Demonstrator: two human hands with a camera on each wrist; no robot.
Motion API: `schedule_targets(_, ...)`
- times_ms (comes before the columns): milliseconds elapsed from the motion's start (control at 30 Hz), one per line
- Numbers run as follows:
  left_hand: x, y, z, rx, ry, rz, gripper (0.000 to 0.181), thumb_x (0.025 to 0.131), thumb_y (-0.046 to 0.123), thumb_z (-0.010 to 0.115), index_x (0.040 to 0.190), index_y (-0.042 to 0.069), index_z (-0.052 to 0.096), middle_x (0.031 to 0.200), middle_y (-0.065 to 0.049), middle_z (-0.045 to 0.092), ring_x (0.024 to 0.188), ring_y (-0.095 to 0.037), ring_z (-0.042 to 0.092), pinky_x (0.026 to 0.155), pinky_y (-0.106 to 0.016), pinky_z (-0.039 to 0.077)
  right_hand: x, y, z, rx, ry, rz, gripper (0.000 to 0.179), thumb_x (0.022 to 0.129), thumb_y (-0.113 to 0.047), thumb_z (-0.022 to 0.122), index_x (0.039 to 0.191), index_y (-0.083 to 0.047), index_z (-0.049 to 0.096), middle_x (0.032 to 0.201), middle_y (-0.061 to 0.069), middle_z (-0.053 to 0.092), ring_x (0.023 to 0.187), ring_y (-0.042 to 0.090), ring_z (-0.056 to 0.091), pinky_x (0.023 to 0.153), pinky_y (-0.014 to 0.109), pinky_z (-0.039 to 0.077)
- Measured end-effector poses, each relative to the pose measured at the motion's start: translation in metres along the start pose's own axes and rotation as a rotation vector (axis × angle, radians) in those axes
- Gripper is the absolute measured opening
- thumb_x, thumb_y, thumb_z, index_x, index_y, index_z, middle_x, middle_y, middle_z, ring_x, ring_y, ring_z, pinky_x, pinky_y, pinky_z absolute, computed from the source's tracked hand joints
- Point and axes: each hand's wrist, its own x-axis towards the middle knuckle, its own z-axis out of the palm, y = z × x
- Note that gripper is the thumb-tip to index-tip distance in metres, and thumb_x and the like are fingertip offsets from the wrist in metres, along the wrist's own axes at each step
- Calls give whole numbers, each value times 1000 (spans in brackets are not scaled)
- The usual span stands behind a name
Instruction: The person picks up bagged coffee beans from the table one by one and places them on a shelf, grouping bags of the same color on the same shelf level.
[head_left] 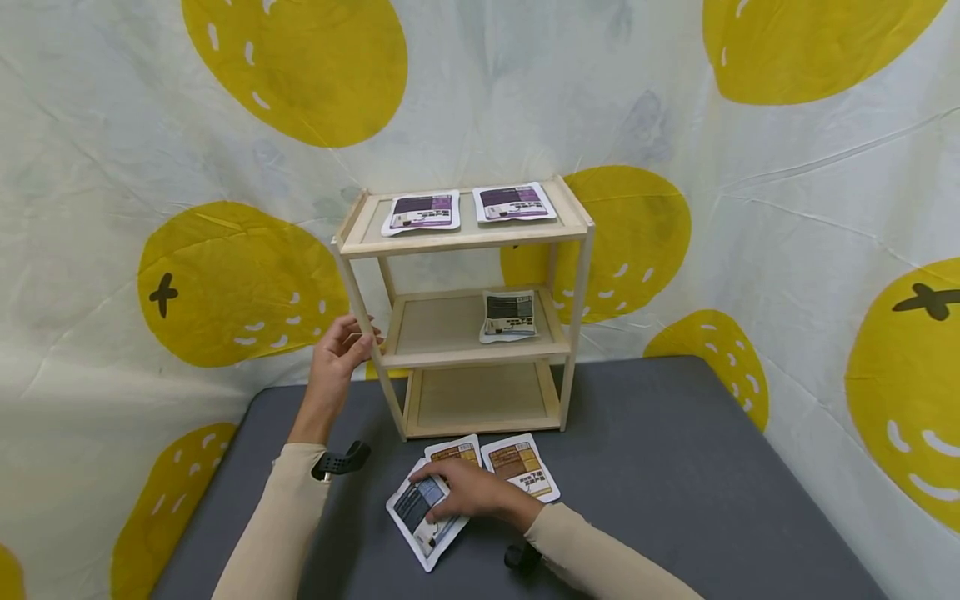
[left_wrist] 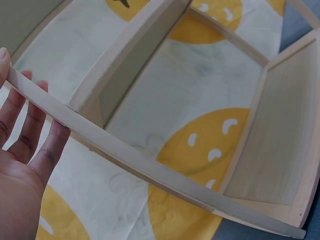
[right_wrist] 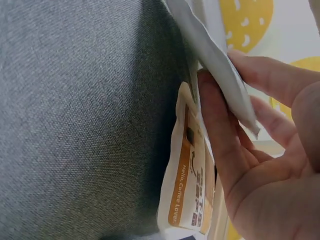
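Downward head view, close wrist views, head and left sharing shelf (head_left: 438,327)

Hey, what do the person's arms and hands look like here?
The left hand and right hand are bare, without gloves. The left sleeve and right sleeve are plain beige. A black strap sits at the left wrist, a black piece at the right.

The table (head_left: 637,450) bears two brown packets (head_left: 516,468) and, near its back edge, a shelf (head_left: 438,333). Two purple packets (head_left: 424,212) lie atop it, a dark packet (head_left: 509,315) mid-tier, right
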Motion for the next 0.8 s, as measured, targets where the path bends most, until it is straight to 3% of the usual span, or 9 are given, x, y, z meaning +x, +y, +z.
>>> schedule_targets(167, 1, -1, -1, 3, -11, 8, 28, 102, 10, 61, 129, 3, 59, 108, -7, 66, 103, -24, 67, 89, -30, 57, -4, 2, -3, 87, 64, 52, 60, 80, -8, 86, 135, -13, 64, 123, 1, 64, 89, 6, 57, 81, 21, 46)
schedule_targets(333, 1, -1, 0, -21, -1, 8, 37, 101, 8, 61, 132, -9, 51, 108, -10, 66, 101, -29, 68, 87, -31, 58, -6, 3, -4, 86, 188, 104, 51, 81, -12, 86, 129, -13, 67, 120, 3, 65, 91, 12, 54, 81, 27, 44)
schedule_targets(433, 0, -2, 1, -22, 3, 7, 39, 101, 8, 62, 133, -10, 49, 109, -13, 65, 101, -30, 68, 86, -31, 59, -8, 7, -3, 72, 239, 138, 44, 82, -14, 85, 124, -13, 70, 107, 3, 64, 85, 13, 49, 74, 29, 41)
schedule_targets(567, 0, -2, 0, -18, 0, 8, 40, 101, 9, 62, 134, -10, 49, 110, -14, 65, 101, -31, 68, 87, -30, 59, -9, 11, -5, 82, 244, 161, 39, 82, -15, 85, 118, -12, 71, 96, 4, 61, 79, 13, 47, 69, 29, 39)
schedule_targets(800, 0, -3, -1, -25, -9, 14, 34, 102, 8, 61, 132, -5, 54, 109, -11, 65, 103, -31, 67, 88, -32, 58, -14, 17, -10, 224, 183, 161, 33, 84, -9, 82, 115, -3, 72, 101, 7, 69, 83, 11, 57, 71, 24, 46)
